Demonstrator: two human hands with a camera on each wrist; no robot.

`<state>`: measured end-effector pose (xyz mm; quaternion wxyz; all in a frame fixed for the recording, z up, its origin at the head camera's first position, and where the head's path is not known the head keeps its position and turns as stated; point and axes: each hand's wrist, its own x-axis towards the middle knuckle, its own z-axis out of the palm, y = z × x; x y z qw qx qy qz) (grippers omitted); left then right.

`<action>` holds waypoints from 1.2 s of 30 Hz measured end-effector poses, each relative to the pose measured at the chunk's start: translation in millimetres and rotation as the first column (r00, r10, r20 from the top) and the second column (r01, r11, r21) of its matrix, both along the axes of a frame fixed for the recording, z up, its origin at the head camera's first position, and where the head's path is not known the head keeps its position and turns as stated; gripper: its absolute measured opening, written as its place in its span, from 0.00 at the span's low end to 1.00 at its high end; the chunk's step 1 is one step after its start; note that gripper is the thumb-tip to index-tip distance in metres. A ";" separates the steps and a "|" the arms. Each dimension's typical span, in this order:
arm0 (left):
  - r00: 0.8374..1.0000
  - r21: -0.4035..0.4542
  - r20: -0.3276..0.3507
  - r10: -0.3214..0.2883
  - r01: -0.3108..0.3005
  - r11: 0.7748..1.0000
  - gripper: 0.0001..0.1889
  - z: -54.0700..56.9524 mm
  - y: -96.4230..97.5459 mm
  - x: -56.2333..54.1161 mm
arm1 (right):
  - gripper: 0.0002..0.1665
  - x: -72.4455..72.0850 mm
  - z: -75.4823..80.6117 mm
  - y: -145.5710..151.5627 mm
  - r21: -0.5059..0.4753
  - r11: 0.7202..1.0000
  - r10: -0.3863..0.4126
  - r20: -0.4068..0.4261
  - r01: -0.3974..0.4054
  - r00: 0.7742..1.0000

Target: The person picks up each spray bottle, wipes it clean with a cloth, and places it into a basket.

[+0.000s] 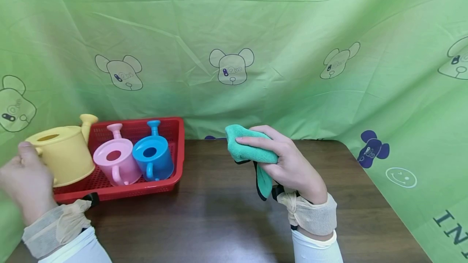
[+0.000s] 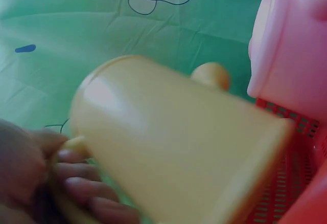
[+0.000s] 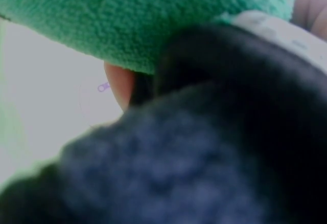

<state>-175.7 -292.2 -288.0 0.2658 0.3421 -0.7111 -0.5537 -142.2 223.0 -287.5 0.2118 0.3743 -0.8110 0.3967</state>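
Observation:
At the far left my left hand [image 1: 31,175] grips the handle of a yellow watering can [image 1: 69,155], whose body overlaps the left end of a red basket [image 1: 179,153]. In the left wrist view the fingers [image 2: 84,185] curl round that handle, and the can [image 2: 173,142] looks tilted. Inside the basket, a pink watering can [image 1: 122,165] and a blue watering can [image 1: 161,165] stand side by side. Over the table's middle, my right hand [image 1: 292,161] holds a bunched green cloth [image 1: 252,149] with dark edging; one end hangs down. The cloth [image 3: 102,19] fills the top of the right wrist view.
A brown wooden table [image 1: 204,222] lies under both hands. Green fabric [image 1: 278,96] printed with bear heads hangs behind it and along the sides. The basket stands near the table's back left.

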 end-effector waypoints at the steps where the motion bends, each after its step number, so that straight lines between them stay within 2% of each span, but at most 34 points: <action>1: 0.998 -0.054 0.056 -0.022 0.025 0.998 0.32 -0.4 -1.5 -0.8 | 0.36 -0.3 0.2 -0.1 0.000 1.000 0.000 -0.003 0.000 1.000; 3: 0.980 -0.146 0.183 -0.078 0.106 0.984 0.33 -1.4 -5.7 -2.3 | 0.36 -1.0 0.4 -0.3 0.000 1.000 -0.001 -0.005 0.001 1.000; 5: 0.947 -0.246 0.300 -0.115 0.194 0.950 0.34 -2.5 -9.6 -3.7 | 0.36 -1.7 0.4 -0.5 0.000 1.000 -0.002 -0.005 0.002 1.000; 8: 0.895 -0.289 0.408 -0.183 0.317 0.903 0.41 -3.0 -14.0 -4.3 | 0.36 -2.6 -0.1 -0.3 0.003 1.000 0.000 -0.014 0.000 1.000; 10: 0.862 -0.318 0.464 -0.203 0.376 0.870 0.44 -3.3 -15.9 -4.7 | 0.37 -2.7 -0.3 0.2 0.006 1.000 -0.003 -0.019 0.003 1.000; 11: 0.850 -0.325 0.485 -0.207 0.395 0.859 0.44 -3.6 -16.1 -4.8 | 0.38 -2.8 -0.3 0.5 0.009 1.000 -0.005 -0.021 0.005 1.000; 13: 0.826 -0.304 0.517 -0.224 0.422 0.854 0.43 -4.3 -16.5 -4.7 | 0.38 -2.9 -0.5 1.1 0.011 1.000 -0.007 -0.020 0.007 1.000; 14: 0.816 -0.311 0.533 -0.224 0.435 0.845 0.42 -4.9 -16.3 -4.1 | 0.38 -2.8 -0.5 1.2 0.012 1.000 -0.008 -0.014 0.008 1.000; 17: 0.796 -0.331 0.564 -0.218 0.460 0.824 0.40 -6.6 -15.6 -2.8 | 0.37 -3.3 -1.3 1.1 0.009 1.000 -0.005 -0.004 0.005 1.000; 22: 0.755 -0.394 0.624 -0.201 0.526 0.753 0.36 -9.9 -17.1 0.0 | 0.37 -4.3 -2.8 1.4 0.013 0.999 -0.031 0.000 0.031 1.000; 24: 0.745 -0.396 0.636 -0.198 0.536 0.746 0.36 -11.2 -18.5 -0.3 | 0.39 -5.4 -3.1 2.2 0.021 0.998 -0.052 0.004 0.052 0.999; 27: 0.740 -0.393 0.646 -0.187 0.533 0.750 0.36 -12.5 -21.2 -0.8 | 0.40 -8.4 -3.4 4.4 0.035 0.995 -0.090 0.015 0.090 0.996; 31: 0.730 -0.373 0.660 -0.176 0.522 0.767 0.38 -12.2 -23.9 0.2 | 0.41 -17.3 -6.8 11.7 0.044 0.984 -0.174 0.052 0.172 0.983; 34: 0.722 -0.357 0.669 -0.176 0.520 0.776 0.38 -12.6 -25.7 0.8 | 0.42 -27.6 -13.5 23.6 0.051 0.962 -0.273 0.135 0.268 0.953; 36: 0.714 -0.350 0.678 -0.175 0.523 0.777 0.39 -13.1 -27.3 0.6 | 0.42 -34.8 -19.9 35.3 0.068 0.938 -0.346 0.202 0.339 0.916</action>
